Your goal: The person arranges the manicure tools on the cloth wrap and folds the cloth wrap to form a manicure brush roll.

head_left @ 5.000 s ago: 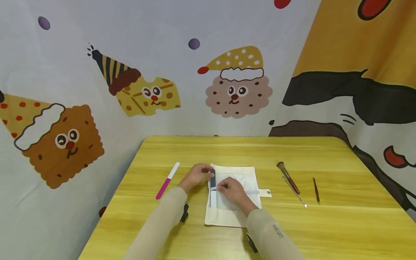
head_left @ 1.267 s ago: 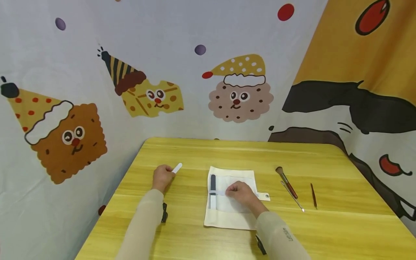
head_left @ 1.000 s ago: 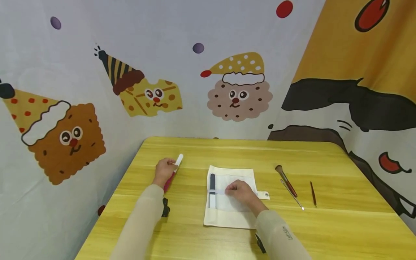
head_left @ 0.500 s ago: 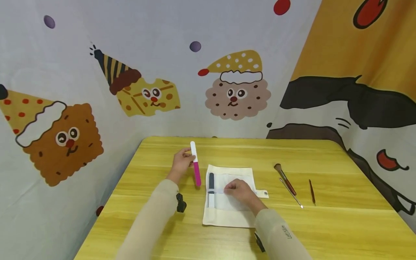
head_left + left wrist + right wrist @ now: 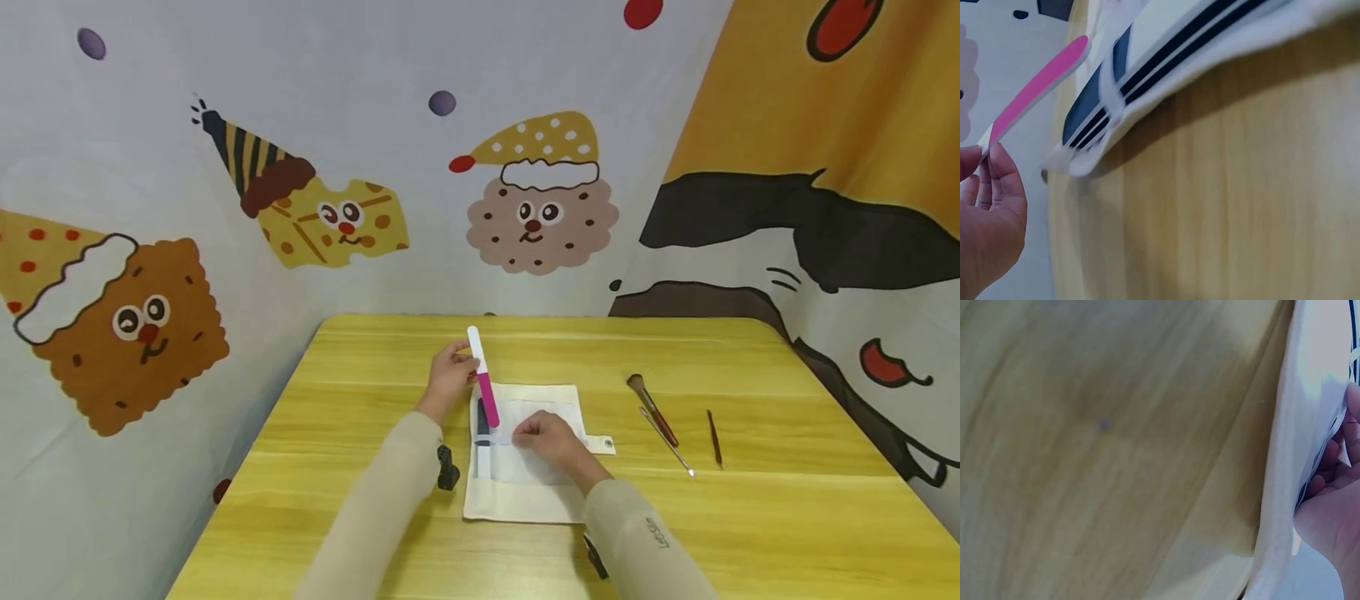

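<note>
A person's left hand (image 5: 450, 373) pinches a pink-and-white nail file (image 5: 487, 396) over the left side of a cloth pouch (image 5: 517, 500) on a table (image 5: 352, 400), while the right hand (image 5: 552, 439) pinches the pouch's strap (image 5: 487, 439) (a dark-and-white file (image 5: 482, 418) sits beneath it).

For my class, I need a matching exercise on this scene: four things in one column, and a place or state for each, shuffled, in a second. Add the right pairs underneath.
Things
1. Pink file
2. Pouch
3. Brush
4. Stick

Places and states
A. lies farthest right of the four
B. lies with its bristles toward the far edge of the table
C. pinched in the left hand
D. cream-coloured, lying open

Right pairs
1-C
2-D
3-B
4-A
</note>
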Available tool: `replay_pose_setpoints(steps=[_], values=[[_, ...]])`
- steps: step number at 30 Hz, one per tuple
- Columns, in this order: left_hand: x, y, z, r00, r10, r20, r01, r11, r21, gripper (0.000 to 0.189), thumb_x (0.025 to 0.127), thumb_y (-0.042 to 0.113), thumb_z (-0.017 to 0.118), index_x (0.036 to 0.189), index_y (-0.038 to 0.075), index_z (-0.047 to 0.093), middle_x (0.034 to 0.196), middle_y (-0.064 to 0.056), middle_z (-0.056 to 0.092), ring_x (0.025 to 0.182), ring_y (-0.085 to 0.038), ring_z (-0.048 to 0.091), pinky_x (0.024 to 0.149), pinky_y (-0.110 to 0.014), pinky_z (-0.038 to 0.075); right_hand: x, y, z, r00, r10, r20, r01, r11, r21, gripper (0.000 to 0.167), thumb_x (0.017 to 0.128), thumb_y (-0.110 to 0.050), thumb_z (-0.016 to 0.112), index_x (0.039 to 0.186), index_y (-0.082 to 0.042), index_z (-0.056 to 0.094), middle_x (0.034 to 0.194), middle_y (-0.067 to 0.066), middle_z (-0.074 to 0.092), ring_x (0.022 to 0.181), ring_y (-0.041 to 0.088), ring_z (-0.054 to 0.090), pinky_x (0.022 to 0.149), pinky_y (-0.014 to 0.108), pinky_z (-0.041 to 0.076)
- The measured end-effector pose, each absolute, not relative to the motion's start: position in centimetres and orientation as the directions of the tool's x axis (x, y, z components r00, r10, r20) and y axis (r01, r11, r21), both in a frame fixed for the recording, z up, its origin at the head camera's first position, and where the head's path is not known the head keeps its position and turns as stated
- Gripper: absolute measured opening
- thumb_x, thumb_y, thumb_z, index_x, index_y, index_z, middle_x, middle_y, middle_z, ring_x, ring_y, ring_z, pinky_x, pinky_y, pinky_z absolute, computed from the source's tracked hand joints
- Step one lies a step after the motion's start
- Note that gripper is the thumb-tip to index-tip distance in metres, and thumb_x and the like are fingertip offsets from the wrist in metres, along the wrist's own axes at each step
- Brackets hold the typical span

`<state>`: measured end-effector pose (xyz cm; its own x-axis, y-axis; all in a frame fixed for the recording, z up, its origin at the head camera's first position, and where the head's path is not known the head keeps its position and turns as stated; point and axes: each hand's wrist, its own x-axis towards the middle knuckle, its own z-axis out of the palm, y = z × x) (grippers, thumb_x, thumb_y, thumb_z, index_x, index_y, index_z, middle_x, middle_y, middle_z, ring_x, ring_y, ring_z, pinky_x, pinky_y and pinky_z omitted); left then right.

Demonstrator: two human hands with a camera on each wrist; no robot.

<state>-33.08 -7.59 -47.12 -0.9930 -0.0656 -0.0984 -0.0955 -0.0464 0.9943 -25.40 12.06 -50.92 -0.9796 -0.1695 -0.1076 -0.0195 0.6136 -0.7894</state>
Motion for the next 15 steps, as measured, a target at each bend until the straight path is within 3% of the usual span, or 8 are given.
replay_pose_setpoints(steps=[7, 15], values=[[-33.0, -6.3, -47.8, -0.995, -0.003, -0.100, -0.100, -0.032, 0.994, 0.042, 0.095, -0.002, 0.062, 0.136, 0.001, 0.055, 0.098, -0.013, 0.061, 0.075, -0.017, 0.060, 0.073, -0.029, 0.055, -25.4, 11.8, -50.7, -0.979, -0.167, -0.116, -0.008, 0.600, -0.800, 0.004, 0.091, -0.010, 0.071, 0.090, -0.007, 0.074, 0.088, 0.000, 0.063, 0.084, 0.017, 0.055, 0.081, 0.037, 0.047], [-33.1, -5.6, -48.5, -0.992, 0.015, -0.126, -0.126, 0.018, 0.992, 0.039, 0.095, -0.005, 0.060, 0.133, -0.001, 0.056, 0.095, -0.014, 0.061, 0.068, -0.016, 0.058, 0.066, -0.027, 0.054, -25.2, 11.9, -50.9, -0.986, -0.161, -0.031, -0.064, 0.555, -0.830, 0.006, 0.087, -0.007, 0.074, 0.084, -0.002, 0.073, 0.079, -0.001, 0.064, 0.077, 0.013, 0.054, 0.075, 0.032, 0.046]])
